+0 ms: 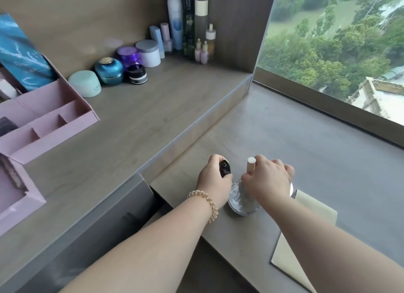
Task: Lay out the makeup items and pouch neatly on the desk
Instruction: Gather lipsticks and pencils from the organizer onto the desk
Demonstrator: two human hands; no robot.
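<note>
Left hand: our left hand point(213, 175) is closed around a small black case point(225, 168), held upright over the lower desk point(328, 161) near its front-left corner.
Right hand: our right hand point(270, 179) grips a cream tube point(250, 165), fingers curled over a clear pouch point(241, 202) (contents blurred).
Pouch: it rests on the desk just beside both hands, near the front edge.
Mirror: a flat mirror point(306, 238) lies at the front-right.
Risk: we judge the upright tube may topple if released carelessly, or the pouch slide off the front edge.
</note>
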